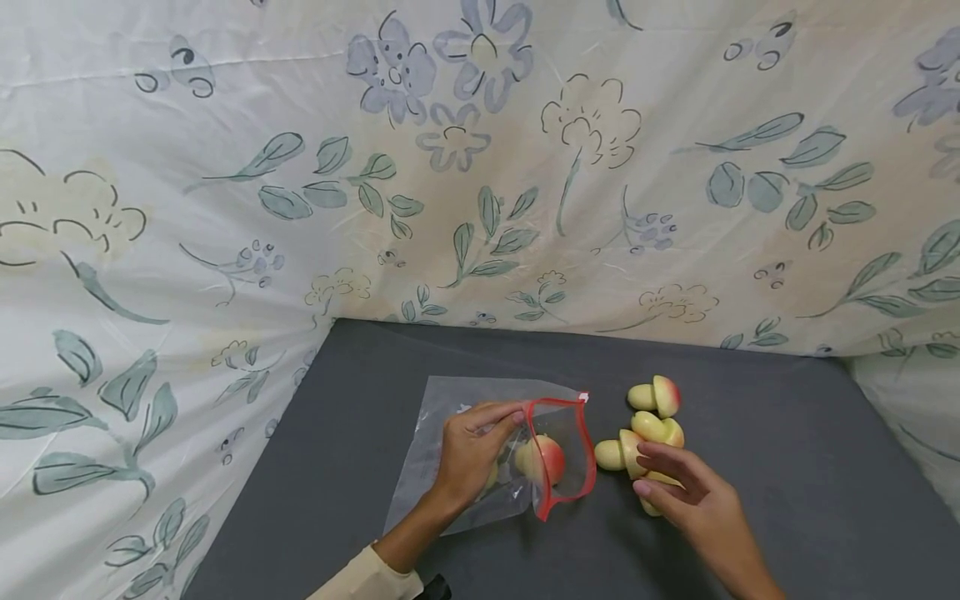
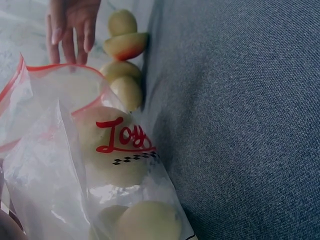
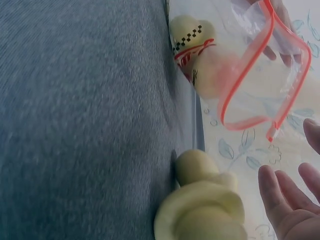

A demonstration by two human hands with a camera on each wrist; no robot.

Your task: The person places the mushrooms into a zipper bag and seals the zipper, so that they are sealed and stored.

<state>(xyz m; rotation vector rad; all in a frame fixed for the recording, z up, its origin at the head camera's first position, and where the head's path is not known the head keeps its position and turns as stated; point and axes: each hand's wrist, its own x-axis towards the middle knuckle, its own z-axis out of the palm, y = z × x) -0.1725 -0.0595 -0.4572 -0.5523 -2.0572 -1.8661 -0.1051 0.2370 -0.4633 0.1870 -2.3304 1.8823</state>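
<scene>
My left hand point(image 1: 474, 454) pinches the upper rim of a clear zip bag point(image 1: 442, 408) between thumb and fingers. The bag's red-edged mouth point(image 1: 589, 462) gapes toward the right, and red "Toy" lettering point(image 2: 125, 135) marks its side. Inside lies a round yellow-and-red piece point(image 1: 551, 460), with other pale pieces point(image 2: 149, 222) deeper in. My right hand point(image 1: 701, 504) hovers over a group of yellow mushroom-shaped pieces point(image 1: 611, 455), some with reddish caps. Its fingers point(image 3: 274, 192) are spread, with nothing between them in the right wrist view. The hand partly hides the nearest pieces in the head view.
A dark grey cloth-covered table point(image 1: 360, 400) lies under everything. Behind it and at the sides hangs a white curtain point(image 1: 510, 275) with a flower and leaf print. One mushroom-shaped piece point(image 1: 654, 396) sits farthest back in the group. A white slider point(image 1: 583, 397) shows at the bag's top corner.
</scene>
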